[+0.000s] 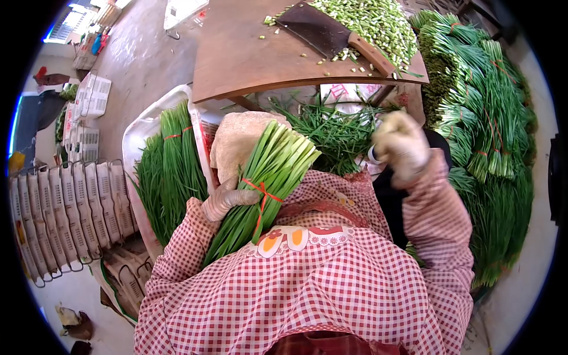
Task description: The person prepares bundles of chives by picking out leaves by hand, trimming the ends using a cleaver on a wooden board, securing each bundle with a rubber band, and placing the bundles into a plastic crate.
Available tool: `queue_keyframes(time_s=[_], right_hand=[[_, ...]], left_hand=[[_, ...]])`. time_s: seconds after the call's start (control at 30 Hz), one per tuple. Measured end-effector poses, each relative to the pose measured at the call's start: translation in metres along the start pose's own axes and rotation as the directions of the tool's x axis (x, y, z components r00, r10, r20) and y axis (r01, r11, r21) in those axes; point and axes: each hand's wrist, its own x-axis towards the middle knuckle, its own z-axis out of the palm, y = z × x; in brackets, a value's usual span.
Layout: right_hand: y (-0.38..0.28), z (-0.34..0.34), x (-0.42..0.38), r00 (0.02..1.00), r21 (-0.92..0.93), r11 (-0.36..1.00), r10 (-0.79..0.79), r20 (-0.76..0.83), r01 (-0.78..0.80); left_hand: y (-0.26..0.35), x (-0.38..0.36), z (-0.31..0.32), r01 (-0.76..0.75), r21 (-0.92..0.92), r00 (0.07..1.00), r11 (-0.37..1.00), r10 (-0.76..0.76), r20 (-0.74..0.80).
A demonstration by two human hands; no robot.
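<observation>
My left hand [229, 200], in a pale glove, is wrapped round a bundle of green chives [278, 163]. A red tie circles the bundle near its middle, and the pale cut ends point up and to the right. Raised at the right, my right hand [402, 148] is gloved and blurred by motion. Its fingers look curled in, and I cannot tell what they hold. Behind it, loose green leaves [337, 133] are heaped below the table edge. A beige rounded block [242, 130] stands just beyond the held bundle.
A wooden table [236, 53] holds a cleaver [331, 35] and chopped green stems [378, 21]. Tied chives [171, 160] fill a white crate [136, 133] at the left. More bundles [485, 118] are piled at the right. Stacked crates [77, 207] stand farther left.
</observation>
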Motion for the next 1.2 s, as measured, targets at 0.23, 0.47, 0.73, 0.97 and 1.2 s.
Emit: queue_keyframes(time_s=[0.23, 0.47, 0.73, 0.97, 1.2], right_hand=[[0.063, 0.069, 0.016, 0.982, -0.206, 0.977, 0.082, 0.171, -0.046], [0.073, 0.080, 0.008, 0.995, -0.142, 0.987, -0.083, -0.057, 0.075], [0.064, 0.078, 0.018, 0.992, -0.208, 0.976, 0.087, 0.092, -0.067], [0.054, 0.070, 0.013, 0.961, -0.116, 0.989, 0.119, 0.248, -0.093], [0.027, 0.083, 0.001, 0.933, 0.009, 0.983, 0.173, 0.316, -0.186]], left_hand=[[0.001, -0.001, 0.008, -0.049, 0.047, 0.999, 0.998, 0.049, 0.007], [-0.007, 0.008, -0.009, -0.082, 0.104, 0.995, 0.991, 0.074, 0.073], [0.003, 0.002, -0.003, 0.006, 0.064, 1.000, 0.998, -0.007, 0.025], [-0.010, 0.006, -0.017, -0.056, 0.052, 0.996, 0.997, 0.053, 0.065], [-0.006, 0.003, -0.016, -0.021, 0.055, 0.995, 0.998, 0.015, 0.095]])
